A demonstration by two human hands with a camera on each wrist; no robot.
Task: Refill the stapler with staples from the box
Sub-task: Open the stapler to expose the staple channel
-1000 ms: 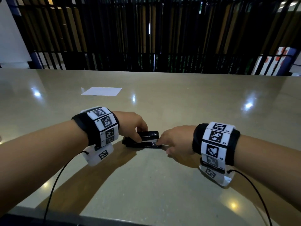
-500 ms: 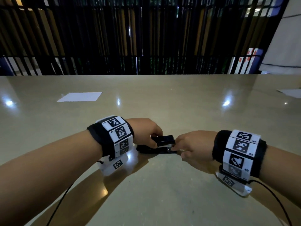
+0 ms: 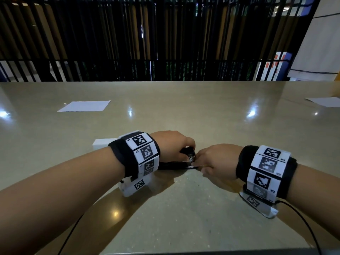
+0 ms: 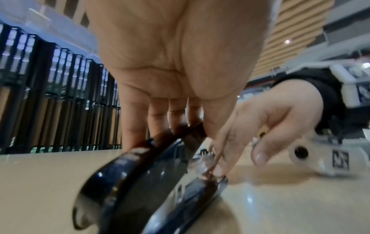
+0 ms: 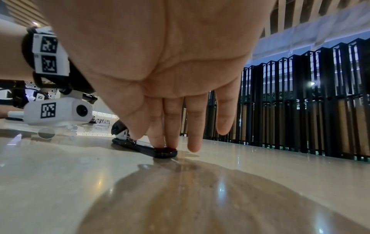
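A black stapler (image 3: 174,165) lies on the beige table between my hands. My left hand (image 3: 182,147) grips its top cover (image 4: 140,152) with fingers and thumb and holds it tilted up off the base, so the metal magazine (image 3: 190,159) shows. My right hand (image 3: 201,161) reaches in from the right. Its index and middle fingers (image 5: 166,139) are straight and press down on the front tip of the base (image 5: 164,152), with the thumb against the magazine. A white box (image 3: 100,143) peeks out behind my left wrist, mostly hidden.
A white sheet of paper (image 3: 84,106) lies far left on the table and another (image 3: 325,101) at the far right edge. A black slatted railing (image 3: 165,43) runs behind the table. The table's near edge (image 3: 202,252) is just below my forearms.
My left hand has tipped the stapler's cover up further from the base. My right fingers stay at the stapler's front end. The head view has shifted, so both hands sit more to the right.
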